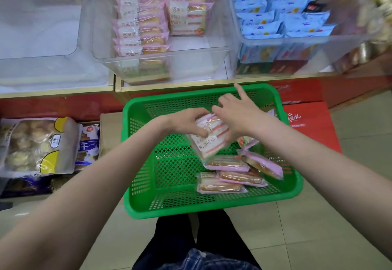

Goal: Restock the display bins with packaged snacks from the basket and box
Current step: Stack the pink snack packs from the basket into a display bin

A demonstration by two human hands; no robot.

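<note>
A green mesh basket (169, 208) stands on the floor below the shelf, with several pink-wrapped sandwich cake packs (231, 177) lying in its right half. Above the basket my left hand (186, 123) grips a small stack of the same pink packs (209, 140) from the left. My right hand (237, 110) holds the stack's right side, index finger stretched up toward the shelf. The clear middle bin (214, 51) holds two rows of matching pink packs (140, 21).
A clear bin of blue snack packs (273, 14) sits to the right, another clear bin (42, 36) to the left. Large bags of pastries (36, 146) lie in a box on the floor at left. A red carton (311, 125) stands right of the basket.
</note>
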